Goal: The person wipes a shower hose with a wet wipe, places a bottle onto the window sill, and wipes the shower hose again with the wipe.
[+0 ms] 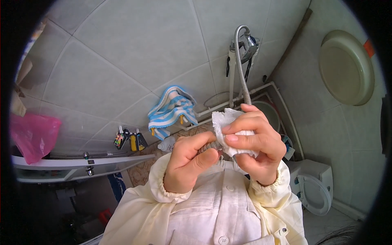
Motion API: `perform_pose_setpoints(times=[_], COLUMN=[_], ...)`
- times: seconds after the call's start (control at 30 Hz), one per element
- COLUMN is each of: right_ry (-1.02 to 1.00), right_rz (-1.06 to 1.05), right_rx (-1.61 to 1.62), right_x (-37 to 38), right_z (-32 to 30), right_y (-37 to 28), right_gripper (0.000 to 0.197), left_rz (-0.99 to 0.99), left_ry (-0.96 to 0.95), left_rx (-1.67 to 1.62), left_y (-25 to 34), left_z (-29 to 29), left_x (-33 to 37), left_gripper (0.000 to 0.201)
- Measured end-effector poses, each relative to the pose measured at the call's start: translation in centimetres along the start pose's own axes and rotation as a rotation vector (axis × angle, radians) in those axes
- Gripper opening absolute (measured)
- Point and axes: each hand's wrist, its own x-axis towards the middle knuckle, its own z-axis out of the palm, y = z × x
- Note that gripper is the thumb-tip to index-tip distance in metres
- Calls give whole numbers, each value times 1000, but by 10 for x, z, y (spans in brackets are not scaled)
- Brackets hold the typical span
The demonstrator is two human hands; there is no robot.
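A ribbed metal shower hose arches down from the wall-mounted mixer tap and passes behind my right hand. My left hand is closed round a short ribbed length of hose in front of my chest. In my right hand is a crumpled white wipe, paper or cloth, pinched between thumb and fingers. The wipe lies against the hose just beside my left fingertips, and it hides the part of the hose between the two hands.
A blue-and-white striped towel hangs on the tiled wall near white pipes. Small brushes hang left of it, by a pink plastic bag. To the right are a round beige basin on the wall and a toilet. A bucket stands behind my hands.
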Motion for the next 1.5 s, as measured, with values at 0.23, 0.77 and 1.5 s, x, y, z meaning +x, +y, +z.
perform_pose_setpoints(times=[0.23,0.77,1.5], right_ry=[99,82,91], right_rz=[49,35,123], right_rx=[137,43,-1], right_x=[1,-1,-10], right_z=[8,-3,-2], right_y=[7,-1,0], right_gripper=[35,25,26], left_rz=[-52,-65,161], left_ry=[-29,-106,-62], left_rx=[-63,63,337], left_y=[2,5,8], left_z=[1,-2,2], left_x=[1,1,1], left_gripper=[47,34,30])
